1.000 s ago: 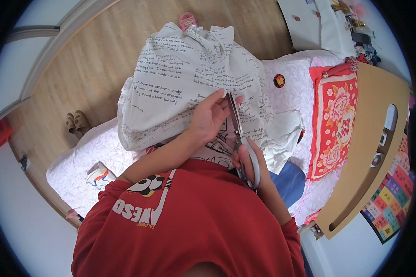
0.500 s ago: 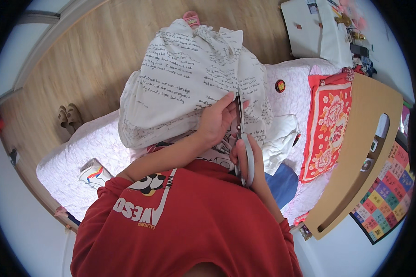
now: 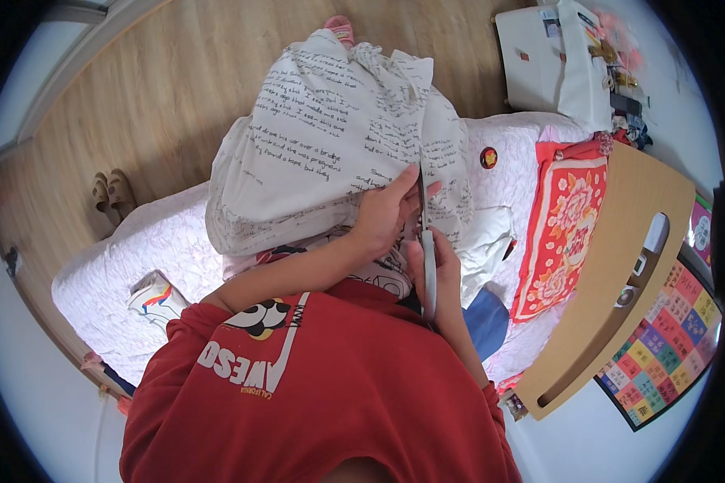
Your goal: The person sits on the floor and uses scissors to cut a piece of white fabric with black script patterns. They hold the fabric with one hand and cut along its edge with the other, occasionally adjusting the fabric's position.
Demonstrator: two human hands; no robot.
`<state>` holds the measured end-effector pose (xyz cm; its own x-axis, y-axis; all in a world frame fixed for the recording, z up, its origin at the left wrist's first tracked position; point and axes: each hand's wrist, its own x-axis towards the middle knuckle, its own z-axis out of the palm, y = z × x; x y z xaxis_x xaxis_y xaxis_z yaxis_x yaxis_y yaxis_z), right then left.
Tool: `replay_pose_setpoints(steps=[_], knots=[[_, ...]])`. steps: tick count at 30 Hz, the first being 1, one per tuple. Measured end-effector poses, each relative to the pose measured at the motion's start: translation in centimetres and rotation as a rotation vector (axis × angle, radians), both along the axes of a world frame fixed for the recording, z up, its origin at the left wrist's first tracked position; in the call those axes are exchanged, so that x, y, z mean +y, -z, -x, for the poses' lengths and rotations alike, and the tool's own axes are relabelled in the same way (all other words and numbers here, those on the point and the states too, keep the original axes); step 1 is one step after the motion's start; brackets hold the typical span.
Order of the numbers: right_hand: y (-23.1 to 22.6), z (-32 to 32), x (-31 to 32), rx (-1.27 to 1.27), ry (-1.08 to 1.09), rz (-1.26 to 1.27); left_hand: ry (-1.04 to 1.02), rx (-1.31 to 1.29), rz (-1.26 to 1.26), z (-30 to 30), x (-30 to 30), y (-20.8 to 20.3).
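Observation:
A large white cloth covered in black handwriting-like print is draped over my lap and legs. My left hand is closed on its right part, thumb up along a cut-looking edge. My right hand grips a pair of scissors with grey handles. The blades point away from me, into the cloth just beside my left thumb. Its handles are close together, and the blades look nearly closed. Part of the right fingers is hidden behind the handles.
I sit on a bed with a pale quilted cover. To the right lie a white cloth, a blue cloth, a small round red-and-black item and a red floral pillow, by a wooden headboard. Slippers stand on the floor.
The scissor handles have come together in my right hand, so the blades have closed on the cloth. My left hand keeps its hold. The whole view has shifted slightly.

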<state>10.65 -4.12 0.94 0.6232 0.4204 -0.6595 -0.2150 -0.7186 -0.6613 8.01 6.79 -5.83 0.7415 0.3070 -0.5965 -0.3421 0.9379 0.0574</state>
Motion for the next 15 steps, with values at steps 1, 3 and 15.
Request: replay_pose_setpoints(steps=[1,3,15], knots=[[-0.03,-0.01,0.02,-0.033,-0.025,0.032,-0.007,-0.002,-0.006,-0.03,0.01,0.0],[0.17,0.09,-0.16,-0.071,-0.039,0.029,0.0,0.003,-0.007,0.0,0.01,-0.04],[-0.23,0.44,0.37,-0.084,-0.02,0.088,0.01,-0.019,0.001,0.3,-0.42,0.33]])
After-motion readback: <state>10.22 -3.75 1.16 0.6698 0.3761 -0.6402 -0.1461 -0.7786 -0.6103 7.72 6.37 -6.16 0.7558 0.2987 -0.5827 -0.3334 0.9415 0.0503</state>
